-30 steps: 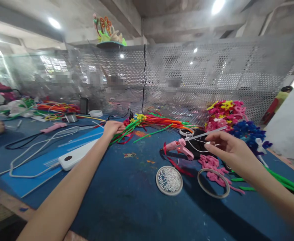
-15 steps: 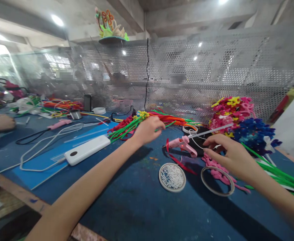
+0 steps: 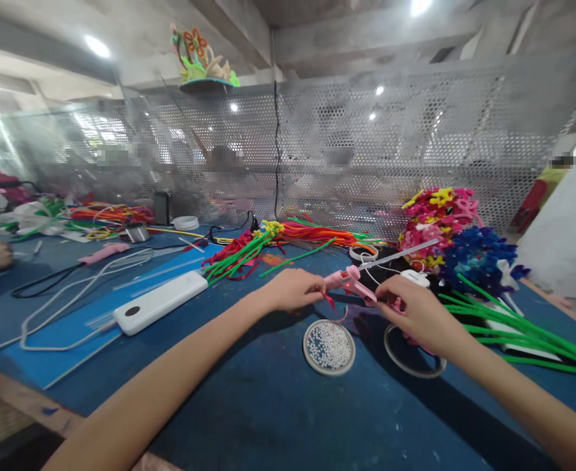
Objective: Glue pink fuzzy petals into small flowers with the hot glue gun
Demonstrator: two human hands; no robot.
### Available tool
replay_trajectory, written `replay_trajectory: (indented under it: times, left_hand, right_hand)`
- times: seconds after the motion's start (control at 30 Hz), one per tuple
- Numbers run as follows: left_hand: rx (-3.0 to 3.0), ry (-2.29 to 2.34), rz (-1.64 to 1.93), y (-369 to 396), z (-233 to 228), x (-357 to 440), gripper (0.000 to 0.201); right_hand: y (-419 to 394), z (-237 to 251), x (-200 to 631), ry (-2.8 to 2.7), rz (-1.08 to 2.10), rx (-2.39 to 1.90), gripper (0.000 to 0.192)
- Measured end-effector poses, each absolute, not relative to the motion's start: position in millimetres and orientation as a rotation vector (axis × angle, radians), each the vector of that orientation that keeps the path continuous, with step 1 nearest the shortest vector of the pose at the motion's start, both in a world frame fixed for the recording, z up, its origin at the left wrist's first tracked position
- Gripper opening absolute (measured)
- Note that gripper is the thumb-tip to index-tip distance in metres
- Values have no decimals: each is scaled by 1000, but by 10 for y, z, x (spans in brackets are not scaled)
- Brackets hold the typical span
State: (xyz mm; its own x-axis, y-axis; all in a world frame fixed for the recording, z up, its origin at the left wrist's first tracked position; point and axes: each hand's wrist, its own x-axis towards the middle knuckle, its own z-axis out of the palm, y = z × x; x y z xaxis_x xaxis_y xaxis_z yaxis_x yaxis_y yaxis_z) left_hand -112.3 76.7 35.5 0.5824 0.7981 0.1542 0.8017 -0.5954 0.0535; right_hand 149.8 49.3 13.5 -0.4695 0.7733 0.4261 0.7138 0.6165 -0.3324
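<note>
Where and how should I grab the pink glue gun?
Best by its handle, coming from the right. The handle slants down toward the right hand, while the front end, which may be hot, points left, beside the left hand. The clear stick pokes out the back, above the handle, so stay below it.

The left hand [image 3: 295, 290] hides the pink glue gun [image 3: 338, 279] — just its nozzle tip.

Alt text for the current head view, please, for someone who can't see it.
A person's left hand is at the front of a pink glue gun and right hand at its handle, at a dark blue table. White beads lie in a round dish nearer the camera; fuzzy blue flowers are at right.
</note>
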Motion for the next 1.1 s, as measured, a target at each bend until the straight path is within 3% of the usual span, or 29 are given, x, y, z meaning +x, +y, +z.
replay_trajectory:
  times: [0.2,0.43,0.57,0.73,1.1]
  left_hand:
    - [-2182,-1956,-785,1088,697,-1737,36]
    - [-1604,-2251,-897,1101,796,-2120,44]
    - [-1977,-2107,-767,902,803,-1611,26]
    - [-2549,-1831,-446,502,508,-891,27]
    - [-2643,-1771,-380,336,-22,-562,21]
  right_hand:
    - [505,-275,1367,-2548,26,-1214,23]
    - [613,-333,1252,-2562,4,-1317,39]
    - [658,-307,1132,-2570,-9,-1341,21]
    - [604,-280,1050,-2553,-109,-1348,26]
    - [581,-280,1076,-2528,-234,-1287,21]
